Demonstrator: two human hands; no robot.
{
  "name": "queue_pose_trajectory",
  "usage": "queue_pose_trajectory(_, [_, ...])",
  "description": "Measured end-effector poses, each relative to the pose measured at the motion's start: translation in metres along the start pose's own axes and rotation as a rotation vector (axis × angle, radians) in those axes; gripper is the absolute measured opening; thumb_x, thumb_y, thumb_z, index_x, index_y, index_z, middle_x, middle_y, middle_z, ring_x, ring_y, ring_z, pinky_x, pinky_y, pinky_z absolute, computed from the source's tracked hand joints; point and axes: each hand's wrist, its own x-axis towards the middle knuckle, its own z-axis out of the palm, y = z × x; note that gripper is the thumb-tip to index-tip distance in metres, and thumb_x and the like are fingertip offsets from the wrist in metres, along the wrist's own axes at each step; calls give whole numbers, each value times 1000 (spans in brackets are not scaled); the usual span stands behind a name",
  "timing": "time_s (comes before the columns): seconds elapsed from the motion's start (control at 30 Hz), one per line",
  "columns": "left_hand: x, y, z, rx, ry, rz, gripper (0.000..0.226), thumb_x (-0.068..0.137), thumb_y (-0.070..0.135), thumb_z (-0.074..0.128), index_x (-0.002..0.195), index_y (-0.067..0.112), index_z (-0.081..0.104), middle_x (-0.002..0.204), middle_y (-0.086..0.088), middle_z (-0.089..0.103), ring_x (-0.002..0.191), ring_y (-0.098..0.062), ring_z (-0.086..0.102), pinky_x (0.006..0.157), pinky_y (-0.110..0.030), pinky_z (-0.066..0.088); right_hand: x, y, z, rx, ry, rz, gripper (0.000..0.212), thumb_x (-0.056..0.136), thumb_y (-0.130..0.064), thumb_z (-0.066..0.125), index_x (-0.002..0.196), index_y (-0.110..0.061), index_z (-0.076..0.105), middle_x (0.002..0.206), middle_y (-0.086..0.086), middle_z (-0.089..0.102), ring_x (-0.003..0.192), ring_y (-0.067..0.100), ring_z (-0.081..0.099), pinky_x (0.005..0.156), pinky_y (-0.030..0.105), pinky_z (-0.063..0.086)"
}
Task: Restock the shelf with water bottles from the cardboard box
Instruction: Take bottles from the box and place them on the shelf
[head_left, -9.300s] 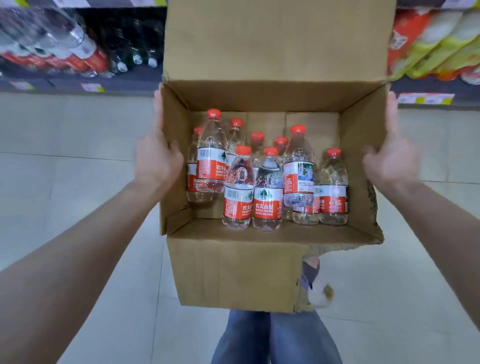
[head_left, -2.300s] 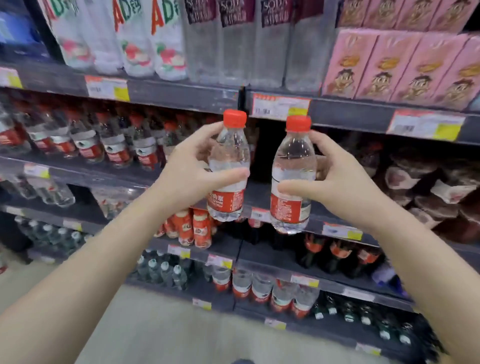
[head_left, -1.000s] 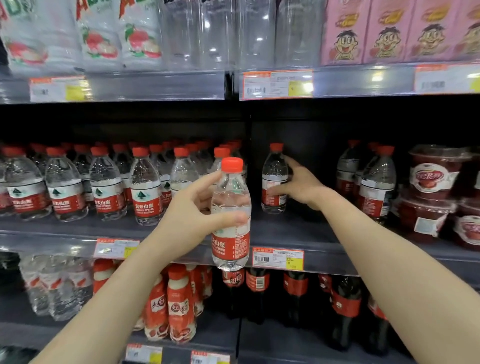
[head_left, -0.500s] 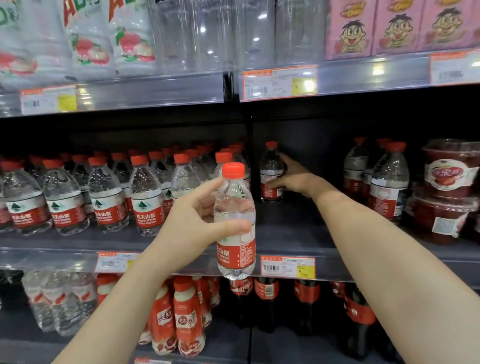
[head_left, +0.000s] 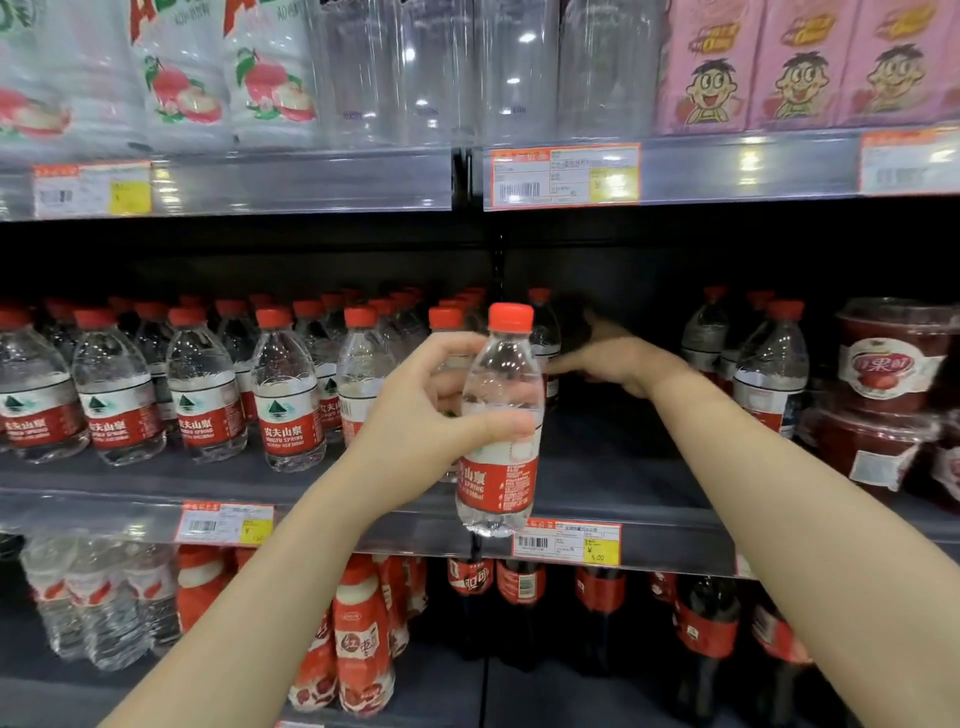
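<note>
I see the left hand (head_left: 431, 415) nearest, clamped around an upright water bottle (head_left: 501, 421) before the shelf (head_left: 613, 467) edge. Farther in, the right hand (head_left: 618, 358) is blurred, fingers loosely spread beside a standing bottle (head_left: 545, 332).

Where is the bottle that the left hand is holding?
In the head view, the left hand holds the water bottle upright near the middle, in front of the shelf edge, just right of the rows of water bottles.

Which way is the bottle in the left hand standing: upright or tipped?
Upright: the bottle in the left hand has its red cap directly above its base.
</note>
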Motion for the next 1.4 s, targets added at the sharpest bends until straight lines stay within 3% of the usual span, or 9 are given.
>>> queue_pose_trajectory(0.1, [15, 6, 15, -5, -1, 41, 60, 79, 17, 91, 125, 39, 58, 107, 12, 80, 100, -8, 77, 82, -27, 62, -34, -11, -18, -5, -31, -13, 78, 85, -10, 80, 152, -17, 40, 118, 4, 72, 107, 23, 69, 75, 27, 55])
queue_pose_trajectory(0.23, [37, 1, 35, -74, 49, 40, 59, 81, 17, 90, 121, 43, 57, 105, 7, 81, 95, -6, 77, 72, -18, 60, -82, -16, -33, 129, -263, -40, 38, 96, -6, 64, 133, -14, 58, 114, 11, 76, 107, 26, 73, 95, 41, 57])
queue_pose_trajectory(0.37, [49, -14, 51, -80, 66, 20, 62, 79, 19, 92, 123, 46, 56, 116, 3, 75, 98, -3, 75, 75, -21, 61, -110, -8, -30, 156, -371, -68, 52, 91, 3, 67, 137, -17, 55, 122, 11, 72, 115, 27, 69, 101, 41, 54])
queue_pose_trajectory(0.53, [49, -28, 69, -90, 123, -26, 72, 77, 24, 94, 139, 33, 58, 123, 1, 73, 101, -11, 76, 82, -30, 64, -119, 7, -4, 63, -192, -93, 69, 80, -12, 86, 136, -28, 49, 111, 4, 75, 100, 12, 74, 90, 32, 60])
queue_pose_trajectory(0.67, [47, -27, 70, 4, 125, -8, 79, 76, 34, 93, 145, 35, 55, 127, 5, 71, 112, -11, 71, 94, -40, 62, -114, 18, 9, 101, -97, -121, 72, 74, -22, 91, 132, -33, 49, 109, 3, 75, 97, 14, 75, 91, 40, 61])
queue_pose_trajectory(0.8, [30, -19, 58, 98, 92, 25, 79, 83, 31, 88, 152, 31, 50, 137, 3, 67, 115, -12, 70, 96, -39, 61, -109, 22, 11, 129, -86, -136, 72, 74, -22, 91, 133, -33, 50, 111, 5, 75, 99, 16, 75, 89, 40, 61])
queue_pose_trajectory(0.93, [7, -7, 44, 209, 74, 67, 70, 89, 42, 81, 151, 41, 49, 138, 11, 61, 121, -8, 64, 97, -22, 52, -102, 23, 16, 137, -62, -140, 69, 77, -23, 90, 133, -32, 51, 111, 6, 75, 99, 17, 75, 85, 35, 62])
queue_pose_trajectory(1.1, [-16, 2, 28, 297, 85, 124, 60, 93, 58, 68, 149, 51, 47, 140, 15, 62, 117, 2, 64, 96, -25, 54, -84, 25, 22, 95, 5, -93, 73, 75, -28, 90, 136, -35, 51, 112, 7, 72, 101, 19, 73, 88, 36, 61])
queue_pose_trajectory(1.4, [-32, -7, 6, 341, 126, 113, 58, 94, 54, 68, 148, 51, 48, 138, 17, 64, 118, 2, 64, 99, -30, 54, -54, 21, 32, 0, 77, -42, 80, 76, -25, 90, 145, -26, 48, 105, 3, 69, 97, 18, 69, 94, 42, 58])
